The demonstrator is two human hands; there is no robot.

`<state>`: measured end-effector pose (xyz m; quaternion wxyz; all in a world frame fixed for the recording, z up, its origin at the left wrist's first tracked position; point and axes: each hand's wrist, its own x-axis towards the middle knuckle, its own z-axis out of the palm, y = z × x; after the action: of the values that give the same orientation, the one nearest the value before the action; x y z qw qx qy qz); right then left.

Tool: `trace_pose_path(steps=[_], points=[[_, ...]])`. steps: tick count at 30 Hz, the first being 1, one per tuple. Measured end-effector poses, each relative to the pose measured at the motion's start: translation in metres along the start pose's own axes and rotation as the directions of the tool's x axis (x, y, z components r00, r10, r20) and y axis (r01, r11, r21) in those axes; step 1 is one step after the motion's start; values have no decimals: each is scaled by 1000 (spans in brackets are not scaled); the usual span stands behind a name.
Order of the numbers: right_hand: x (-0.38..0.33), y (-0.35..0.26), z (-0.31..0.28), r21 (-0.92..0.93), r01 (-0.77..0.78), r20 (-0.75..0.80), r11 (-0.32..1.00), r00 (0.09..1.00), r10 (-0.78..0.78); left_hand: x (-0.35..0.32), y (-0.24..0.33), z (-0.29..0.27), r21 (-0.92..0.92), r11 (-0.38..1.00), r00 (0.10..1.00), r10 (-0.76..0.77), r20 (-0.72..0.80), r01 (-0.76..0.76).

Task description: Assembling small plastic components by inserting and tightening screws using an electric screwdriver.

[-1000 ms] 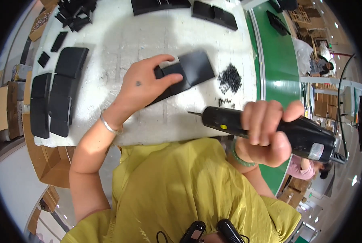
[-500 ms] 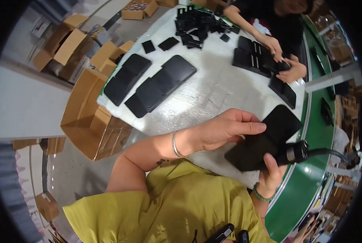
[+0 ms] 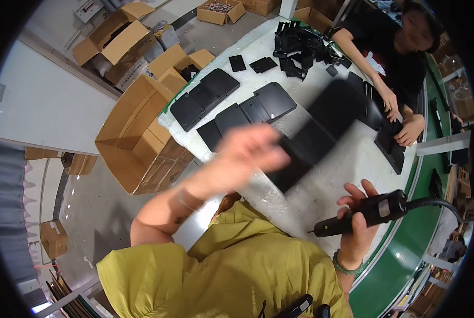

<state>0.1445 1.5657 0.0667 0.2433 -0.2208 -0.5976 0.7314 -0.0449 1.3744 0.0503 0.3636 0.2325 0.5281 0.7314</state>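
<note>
L hand (image 3: pixel 247 153) blurred, fingers gripping black panel (image 3: pixel 321 132) above table (image 3: pixel 321 196); R hand (image 3: pixel 360 222) closed round electric screwdriver (image 3: pixel 369 212). Finished panels (image 3: pixel 231 103) lie along table's left edge; this one looks not yet placed.

1. Even, bright overhead light; shadows are kept soft.
2. Left hand (image 3: pixel 247 153) and black panel (image 3: pixel 321 132) are smeared by motion blur.
3. Edges are bent by fisheye distortion; corners are blacked out.

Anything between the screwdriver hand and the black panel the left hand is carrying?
Nothing visible. The right hand holds the black electric screwdriver with its tip over bare white table. The left hand, motion-blurred, holds the black panel up and to the left of it. The co-worker's hands are farther off, at the table's far side.
</note>
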Motion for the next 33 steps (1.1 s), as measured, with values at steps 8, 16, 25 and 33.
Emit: trace_pose_path(steps=[8,16,25,33], points=[[9,3,-23,30,4,-101,1000,995,-1,-16,6,-179,59,955,833,-223,-507,291],[10,5,-32,43,52,-135,998,990,-46,-59,-9,-241,-54,992,665,36,-746,-115],[14,5,-25,92,57,-132,994,990,-44,-35,0,-146,222,962,632,73,-772,161],[5,3,-25,119,59,-139,991,989,-42,11,-31,-60,969,155,944,240,-226,193]])
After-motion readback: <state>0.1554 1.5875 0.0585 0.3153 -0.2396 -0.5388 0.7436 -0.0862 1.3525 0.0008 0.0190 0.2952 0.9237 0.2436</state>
